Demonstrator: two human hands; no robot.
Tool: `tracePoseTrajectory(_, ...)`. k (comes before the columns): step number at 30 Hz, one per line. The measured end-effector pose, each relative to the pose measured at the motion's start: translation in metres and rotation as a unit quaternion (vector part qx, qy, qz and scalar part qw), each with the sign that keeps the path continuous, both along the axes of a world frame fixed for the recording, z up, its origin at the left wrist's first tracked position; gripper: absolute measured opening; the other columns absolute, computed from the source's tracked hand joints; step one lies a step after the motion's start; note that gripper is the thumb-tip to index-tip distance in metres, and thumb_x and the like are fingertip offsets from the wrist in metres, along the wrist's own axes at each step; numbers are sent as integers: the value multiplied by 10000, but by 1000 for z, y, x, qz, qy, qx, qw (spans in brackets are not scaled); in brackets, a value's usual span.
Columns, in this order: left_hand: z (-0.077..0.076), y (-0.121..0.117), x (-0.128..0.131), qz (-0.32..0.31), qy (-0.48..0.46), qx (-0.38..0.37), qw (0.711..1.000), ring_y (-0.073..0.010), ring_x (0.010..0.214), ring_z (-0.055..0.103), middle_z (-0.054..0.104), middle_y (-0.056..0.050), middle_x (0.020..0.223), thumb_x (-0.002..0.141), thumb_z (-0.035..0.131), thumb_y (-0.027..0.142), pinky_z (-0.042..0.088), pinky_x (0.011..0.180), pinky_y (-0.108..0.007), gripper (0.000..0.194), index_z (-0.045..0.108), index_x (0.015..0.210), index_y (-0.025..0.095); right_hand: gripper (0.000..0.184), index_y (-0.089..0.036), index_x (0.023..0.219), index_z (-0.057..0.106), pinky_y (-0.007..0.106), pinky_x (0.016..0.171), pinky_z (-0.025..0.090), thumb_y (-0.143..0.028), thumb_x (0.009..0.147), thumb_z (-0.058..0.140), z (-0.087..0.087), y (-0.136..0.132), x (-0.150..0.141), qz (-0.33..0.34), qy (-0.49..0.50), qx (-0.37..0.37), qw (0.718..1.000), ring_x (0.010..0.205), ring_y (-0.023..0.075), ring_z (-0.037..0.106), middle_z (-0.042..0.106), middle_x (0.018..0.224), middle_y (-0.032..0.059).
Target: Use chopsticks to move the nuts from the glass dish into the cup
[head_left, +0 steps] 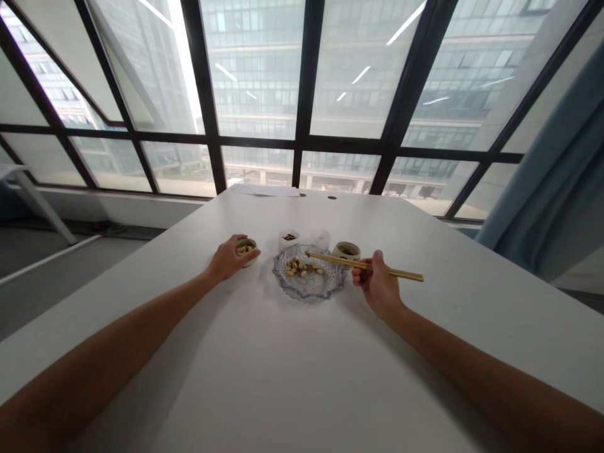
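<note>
Windows (202,63): dark-framed, across the far side; their glare could cost me detail on the clear and white things below.
Table (264,377): white, running out toward the glass; I judge that a dropped round piece could roll on it.
Curtain (552,170): bluish, off to the right, well apart from the hands.
Glass plate (292,288): scalloped, between the two hands; a knock from the right knuckles could slide it.
Right hand (380,289): grasping wooden chopsticks (396,273), tips over the plate; a loose pinch could let them cross.
Left hand (229,258): wrapped around the left cup (251,243), which has pale pieces inside; an uneven tug could tip it and spill them.
Right cup (349,246): greenish, just beyond the right fingers; I can't tell whether the chopsticks touch it, but a lowered shaft might catch its rim.
White cup (283,247): beyond the plate, dark pieces inside; the translucent cup (321,242) beside it I can't read.
Nut-like pieces (302,268): heaped mid-plate with darker bits; if smooth, they could squirt from skewed tips.
Chopstick tips: dark at the end; whether anything is pinched there, I can't tell.
</note>
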State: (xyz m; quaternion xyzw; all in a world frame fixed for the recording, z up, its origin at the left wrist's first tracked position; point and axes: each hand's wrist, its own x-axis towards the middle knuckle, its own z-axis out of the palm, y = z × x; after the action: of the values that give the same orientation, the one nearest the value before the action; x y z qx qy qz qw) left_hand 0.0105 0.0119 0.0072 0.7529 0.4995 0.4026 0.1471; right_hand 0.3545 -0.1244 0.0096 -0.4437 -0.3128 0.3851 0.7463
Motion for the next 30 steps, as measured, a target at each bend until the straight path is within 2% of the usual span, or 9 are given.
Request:
tracePoseTrajectory(6,0,0,1,0,0,2,1000,-302,1014,715,749,-138,1104,739,699,676,550,951,-449,687,629,1201,173,611,-182,716,628,244,367,458,-789,744,693,11,-18,-23,-4,-62,82,995,392,137,564,637,510,21)
tracePoseTrajectory(12,-1,0,1,-7,1,9,1000,-302,1014,715,748,-130,1100,746,683,683,553,948,-439,684,628,1200,174,487,-196,794,650,266,413,497,-618,991,510,12,-36,-31,-4,-224,169,960,438,153,602,673,573,27)
tracePoseTrajectory(14,-1,-1,1,-8,3,10,1000,-298,1010,715,748,-131,1095,753,684,674,556,944,-438,676,627,1201,172,421,-201,849,666,268,471,525,-520,1042,469,13,-41,-27,-3,-365,250,897,499,154,633,689,627,33)
tracePoseTrajectory(17,-1,-1,1,-6,6,12,1000,-295,998,715,748,-134,1086,764,690,654,557,938,-446,656,626,1199,167,351,-198,961,688,271,557,551,-460,1052,473,22,-44,-18,21,-573,399,715,611,170,672,706,709,58)
tracePoseTrajectory(19,-1,-1,2,-5,5,13,1000,-295,998,713,747,-136,1089,766,692,648,555,939,-451,648,627,1195,167,342,-183,1029,680,273,582,557,-432,1065,448,30,-44,-13,20,-642,450,621,645,177,679,708,736,73)
tracePoseTrajectory(22,-2,0,1,-6,3,12,1000,-293,1002,711,747,-130,1095,761,690,656,555,941,-448,648,628,1193,178,353,-170,1059,668,278,604,567,-405,1082,405,37,-44,-9,8,-678,455,577,663,176,683,710,751,81)
tracePoseTrajectory(24,-2,1,1,-7,3,12,1000,-292,1002,712,747,-126,1096,758,684,664,555,944,-443,651,628,1193,182,380,-179,1006,682,281,603,572,-439,1074,414,34,-43,-8,19,-681,440,585,659,176,687,714,747,78)
tracePoseTrajectory(26,-2,1,1,-7,4,12,1000,-294,1005,712,747,-125,1096,757,679,666,554,948,-441,653,628,1193,182,424,-194,914,691,279,572,570,-500,1055,433,28,-42,-10,32,-656,403,637,631,175,688,713,715,68)
tracePoseTrajectory(30,-2,1,2,-7,0,7,1000,-295,1005,716,751,-123,1082,760,675,668,556,948,-435,650,633,1190,183,492,-205,786,637,264,414,496,-548,1051,403,22,-34,-22,-48,-409,241,879,439,152,601,645,563,18)
